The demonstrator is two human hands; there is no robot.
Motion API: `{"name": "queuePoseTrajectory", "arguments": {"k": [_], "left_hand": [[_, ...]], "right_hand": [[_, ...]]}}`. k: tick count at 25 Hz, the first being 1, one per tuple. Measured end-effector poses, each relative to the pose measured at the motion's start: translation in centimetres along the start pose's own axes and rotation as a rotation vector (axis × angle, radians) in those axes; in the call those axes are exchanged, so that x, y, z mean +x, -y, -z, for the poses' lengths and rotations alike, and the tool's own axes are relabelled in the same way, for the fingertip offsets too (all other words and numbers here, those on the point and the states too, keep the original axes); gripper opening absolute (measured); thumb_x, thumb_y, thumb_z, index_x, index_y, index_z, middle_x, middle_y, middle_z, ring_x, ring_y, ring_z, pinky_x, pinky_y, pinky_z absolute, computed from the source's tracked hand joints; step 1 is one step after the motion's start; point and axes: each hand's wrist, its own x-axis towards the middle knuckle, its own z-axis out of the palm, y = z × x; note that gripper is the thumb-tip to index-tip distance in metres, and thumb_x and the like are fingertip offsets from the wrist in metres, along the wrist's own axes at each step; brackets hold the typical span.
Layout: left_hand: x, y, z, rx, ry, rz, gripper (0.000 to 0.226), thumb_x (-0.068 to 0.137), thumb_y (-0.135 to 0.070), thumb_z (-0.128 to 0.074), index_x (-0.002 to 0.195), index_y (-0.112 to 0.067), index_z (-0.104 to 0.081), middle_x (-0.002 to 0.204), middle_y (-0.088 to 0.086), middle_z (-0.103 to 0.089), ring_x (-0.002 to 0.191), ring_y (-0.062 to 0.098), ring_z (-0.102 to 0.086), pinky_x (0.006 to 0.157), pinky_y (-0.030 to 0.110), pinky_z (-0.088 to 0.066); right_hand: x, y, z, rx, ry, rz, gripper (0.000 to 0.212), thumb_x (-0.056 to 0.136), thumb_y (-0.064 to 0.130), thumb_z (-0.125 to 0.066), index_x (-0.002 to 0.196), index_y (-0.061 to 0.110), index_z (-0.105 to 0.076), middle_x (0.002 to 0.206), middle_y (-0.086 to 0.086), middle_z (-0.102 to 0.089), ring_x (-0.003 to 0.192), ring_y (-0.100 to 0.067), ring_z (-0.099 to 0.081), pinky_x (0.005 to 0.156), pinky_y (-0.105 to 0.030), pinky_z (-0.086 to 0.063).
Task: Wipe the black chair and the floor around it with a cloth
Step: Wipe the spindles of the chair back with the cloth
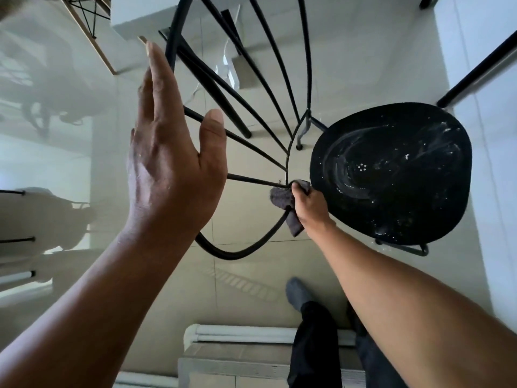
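The black chair stands below me, its round seat [391, 172] smeared with whitish streaks and specks. Its backrest is a fan of thin black rods [251, 63] inside a curved hoop. My right hand [309, 205] is shut on a dark grey cloth [282, 198], pressed to the point where the rods meet by the seat's rear edge. My left hand [170, 155] is raised flat in front of the backrest with fingers apart, holding nothing; whether it touches the hoop I cannot tell.
Glossy pale floor tiles [251, 264] surround the chair. Another black leg [475, 71] slants in at the upper right. A glass tabletop [47, 121] fills the left. A white pipe and low ledge [237, 340] lie near my feet [298, 291].
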Motion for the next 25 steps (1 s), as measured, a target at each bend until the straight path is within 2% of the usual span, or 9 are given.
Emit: {"name": "queuePoseTrajectory", "arguments": {"k": [3,5,7,10,14,16,20,22,25], "left_hand": [[-0.1,0.0,0.1,0.002,-0.011,0.009,0.075,0.101,-0.028,-0.048,0.161,-0.007,-0.010,0.166,0.010,-0.025,0.149,0.022,-0.029,0.107,0.013,-0.022],[0.0,0.0,0.1,0.002,-0.018,0.002,0.074,0.101,-0.027,-0.049,0.161,-0.006,-0.011,0.165,0.010,-0.027,0.149,0.022,-0.029,0.107,0.008,-0.021],[0.1,0.0,0.1,-0.011,-0.013,-0.001,0.073,0.101,-0.025,-0.049,0.161,-0.004,-0.012,0.163,0.012,-0.030,0.149,0.021,-0.031,0.103,-0.002,-0.017],[0.1,-0.2,0.2,-0.054,-0.017,0.007,0.069,0.102,-0.022,-0.046,0.160,-0.002,-0.015,0.162,0.012,-0.033,0.149,0.016,-0.031,0.105,-0.003,-0.018],[0.0,-1.0,0.6,-0.159,-0.017,0.033,0.058,0.105,-0.014,-0.038,0.159,0.000,-0.020,0.153,0.000,-0.040,0.113,-0.021,-0.041,0.092,-0.009,-0.021],[0.0,-1.2,0.8,-0.204,-0.002,0.055,0.057,0.104,-0.010,-0.037,0.158,0.000,-0.021,0.152,0.002,-0.042,0.103,-0.031,-0.037,0.088,-0.009,-0.021],[-0.1,-0.9,1.1,-0.258,-0.022,0.125,0.058,0.101,-0.010,-0.037,0.158,-0.007,-0.028,0.148,0.005,-0.054,0.106,-0.013,-0.046,0.090,0.000,-0.031],[-0.2,-0.8,1.2,-0.294,-0.019,0.162,0.060,0.098,-0.014,-0.034,0.158,-0.011,-0.031,0.136,0.014,-0.061,0.082,0.002,-0.048,0.077,0.016,-0.039],[-0.2,-0.7,1.1,-0.300,-0.008,0.202,0.061,0.097,-0.015,-0.032,0.158,-0.014,-0.031,0.113,0.016,-0.067,0.078,0.004,-0.053,0.074,0.029,-0.041]], "right_hand": [[-0.1,0.7,-0.1,0.314,-0.253,-0.022,0.036,0.103,0.033,-0.052,0.104,0.003,-0.070,0.102,-0.013,-0.073,0.102,-0.027,-0.069,0.090,-0.036,-0.052],[-1.5,0.6,0.1,0.527,-0.348,-0.023,0.031,0.105,0.028,-0.051,0.099,0.003,-0.068,0.092,-0.004,-0.071,0.085,-0.005,-0.070,0.075,-0.020,-0.052],[-1.6,0.4,0.4,0.598,-0.239,-0.057,0.030,0.106,0.027,-0.051,0.116,0.005,-0.068,0.108,-0.004,-0.071,0.092,0.007,-0.068,0.077,-0.010,-0.051],[-0.9,1.5,0.4,0.462,0.124,-0.129,0.037,0.105,0.035,-0.052,0.134,0.014,-0.063,0.135,-0.004,-0.063,0.127,-0.017,-0.057,0.100,-0.028,-0.049],[-4.0,5.3,1.3,0.298,0.303,0.118,0.027,0.106,0.027,-0.052,0.127,0.022,-0.068,0.116,0.013,-0.066,0.118,-0.005,-0.057,0.098,-0.013,-0.038],[-7.1,7.4,3.0,0.321,0.400,0.131,0.018,0.105,0.029,-0.052,0.113,0.030,-0.069,0.091,0.026,-0.067,0.094,0.008,-0.060,0.088,-0.007,-0.040],[-13.8,11.9,6.7,0.349,0.550,0.225,0.033,0.101,0.028,-0.056,0.073,0.021,-0.071,0.069,0.004,-0.056,0.067,-0.008,-0.053,0.070,-0.012,-0.047],[-15.9,14.3,7.7,0.421,0.638,0.293,0.030,0.101,0.012,-0.053,0.079,0.005,-0.073,0.072,-0.003,-0.064,0.068,-0.010,-0.063,0.070,-0.010,-0.052],[-16.6,15.9,7.5,0.352,0.741,0.522,0.025,0.100,0.001,-0.048,0.094,-0.013,-0.068,0.082,-0.029,-0.070,0.078,-0.039,-0.070,0.078,-0.035,-0.061]]}}
